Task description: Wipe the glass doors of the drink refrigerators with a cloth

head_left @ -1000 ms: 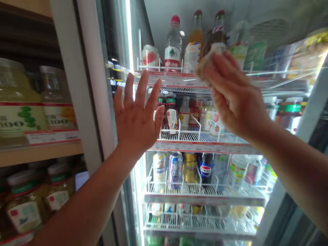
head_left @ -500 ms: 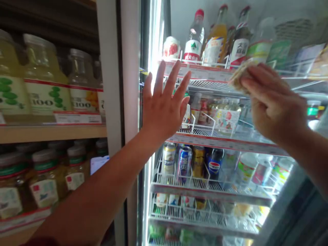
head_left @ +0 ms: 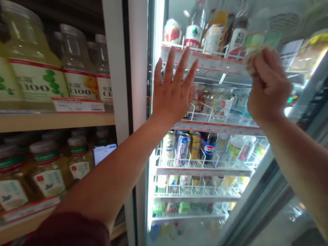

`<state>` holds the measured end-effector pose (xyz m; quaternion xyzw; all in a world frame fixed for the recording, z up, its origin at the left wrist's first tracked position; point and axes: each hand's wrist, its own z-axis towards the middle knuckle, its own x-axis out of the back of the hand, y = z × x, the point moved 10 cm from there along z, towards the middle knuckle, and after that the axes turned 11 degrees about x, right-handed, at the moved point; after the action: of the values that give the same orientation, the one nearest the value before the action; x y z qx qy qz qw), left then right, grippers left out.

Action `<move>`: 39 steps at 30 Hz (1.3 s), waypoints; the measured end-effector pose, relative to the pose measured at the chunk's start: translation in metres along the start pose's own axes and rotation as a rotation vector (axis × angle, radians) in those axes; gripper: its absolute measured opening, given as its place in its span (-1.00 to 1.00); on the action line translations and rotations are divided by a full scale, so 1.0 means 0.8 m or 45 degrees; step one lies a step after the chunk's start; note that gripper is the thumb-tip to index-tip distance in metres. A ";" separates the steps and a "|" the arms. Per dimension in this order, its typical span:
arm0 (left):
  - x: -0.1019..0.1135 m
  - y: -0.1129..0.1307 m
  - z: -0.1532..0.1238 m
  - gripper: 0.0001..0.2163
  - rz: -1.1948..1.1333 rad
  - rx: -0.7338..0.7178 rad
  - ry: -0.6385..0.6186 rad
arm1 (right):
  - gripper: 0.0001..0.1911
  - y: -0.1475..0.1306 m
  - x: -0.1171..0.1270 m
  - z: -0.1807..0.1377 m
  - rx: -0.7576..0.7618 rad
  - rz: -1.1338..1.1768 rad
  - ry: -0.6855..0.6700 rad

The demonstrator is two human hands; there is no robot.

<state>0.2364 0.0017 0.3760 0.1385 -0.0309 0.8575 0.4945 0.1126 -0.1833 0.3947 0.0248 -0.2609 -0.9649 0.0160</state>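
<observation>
My left hand (head_left: 172,89) is raised with its fingers spread, flat against what looks like the glass front of a lit drinks fridge. It holds nothing. My right hand (head_left: 271,80) is closed around a crumpled beige cloth (head_left: 252,62), held up at the glass by the top shelf rail. The cloth is blurred, and I cannot tell if it touches the glass. Behind the hands stand a clear water bottle (head_left: 194,25), an orange drink bottle (head_left: 215,32) and a dark bottle with a white label (head_left: 238,37).
Lower fridge shelves carry a blue can (head_left: 183,148), a gold can (head_left: 195,145) and a cola bottle (head_left: 210,147). The door frame (head_left: 258,208) slants along the right. On the left, a wooden shelf (head_left: 51,121) holds large juice bottles (head_left: 38,80), with a phone (head_left: 104,153) below it.
The view has shifted, and the fridge's lower shelves sit higher in it. My right hand has moved with the cloth rightward along the top rail and turned more upright. My left hand stays spread.
</observation>
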 end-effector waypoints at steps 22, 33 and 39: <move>-0.020 0.012 -0.074 -0.44 -0.093 -0.075 0.008 | -0.41 0.011 0.025 -0.093 -0.265 -0.007 -0.138; -0.048 0.012 -0.122 -0.32 -0.041 -0.025 0.107 | -0.36 0.030 0.037 -0.120 -0.230 0.031 -0.081; -0.048 0.016 -0.124 -0.30 0.065 -0.049 0.132 | -0.29 -0.032 -0.003 -0.117 0.073 0.150 -0.332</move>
<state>0.2234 -0.0184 0.2717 0.0836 -0.0252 0.8751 0.4760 0.1195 -0.2079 0.3013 -0.1158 -0.2891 -0.9495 0.0377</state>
